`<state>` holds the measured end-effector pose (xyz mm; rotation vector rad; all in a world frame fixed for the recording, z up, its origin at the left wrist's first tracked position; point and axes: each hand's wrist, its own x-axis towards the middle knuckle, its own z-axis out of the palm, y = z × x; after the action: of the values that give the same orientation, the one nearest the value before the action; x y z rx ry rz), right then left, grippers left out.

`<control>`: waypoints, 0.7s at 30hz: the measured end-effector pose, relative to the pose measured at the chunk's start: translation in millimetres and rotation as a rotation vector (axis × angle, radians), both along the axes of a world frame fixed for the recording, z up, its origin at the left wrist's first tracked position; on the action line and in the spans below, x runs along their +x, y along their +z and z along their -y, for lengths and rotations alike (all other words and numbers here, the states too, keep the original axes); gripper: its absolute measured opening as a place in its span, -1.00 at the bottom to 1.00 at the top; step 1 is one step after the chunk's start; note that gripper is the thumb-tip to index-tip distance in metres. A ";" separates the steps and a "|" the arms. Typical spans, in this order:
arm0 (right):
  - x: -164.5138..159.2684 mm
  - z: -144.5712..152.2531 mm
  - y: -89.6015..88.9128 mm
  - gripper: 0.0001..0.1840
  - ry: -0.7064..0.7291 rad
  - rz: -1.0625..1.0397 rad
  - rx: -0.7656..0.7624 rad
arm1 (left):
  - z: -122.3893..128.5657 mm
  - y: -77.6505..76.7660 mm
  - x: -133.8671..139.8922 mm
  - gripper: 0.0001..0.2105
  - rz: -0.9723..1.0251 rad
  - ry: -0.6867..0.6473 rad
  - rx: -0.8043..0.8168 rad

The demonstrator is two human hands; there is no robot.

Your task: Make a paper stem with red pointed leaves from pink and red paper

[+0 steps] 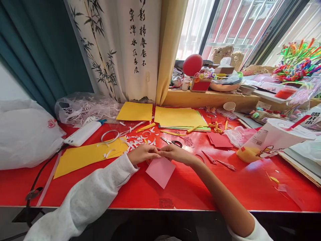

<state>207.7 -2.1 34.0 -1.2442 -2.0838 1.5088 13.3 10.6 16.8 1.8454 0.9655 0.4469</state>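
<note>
A square of pink paper hangs cornerwise below my fingers, above the red tabletop. My left hand pinches its upper edge, fingers closed. Right beside it, my right hand pinches the same edge, and the fingertips of both hands nearly meet. Part of a thin ring shape shows behind the hands, mostly hidden. Just beyond them lie scissors with black handles. White paper scraps are scattered to the left of the scissors.
Yellow paper sheets lie at the back, another yellow sheet at left. A roll of tape rests there. Red paper squares and a drink cup stand right. A white plastic bag bulges at far left.
</note>
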 end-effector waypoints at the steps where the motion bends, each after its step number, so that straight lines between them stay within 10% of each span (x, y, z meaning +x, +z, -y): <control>1: -0.2 0.5 1.0 -0.62 -0.005 0.002 0.014 | -0.5 -0.3 -0.2 -0.64 -0.009 0.006 0.006; 21: -5.2 -1.4 -7.0 -0.70 -0.026 0.313 0.646 | 1.4 -9.2 8.6 -0.45 0.180 0.125 -0.206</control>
<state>202.5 -0.7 27.0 -1.2765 -2.4419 0.5511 21.9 9.2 7.7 1.5389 0.9688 0.5576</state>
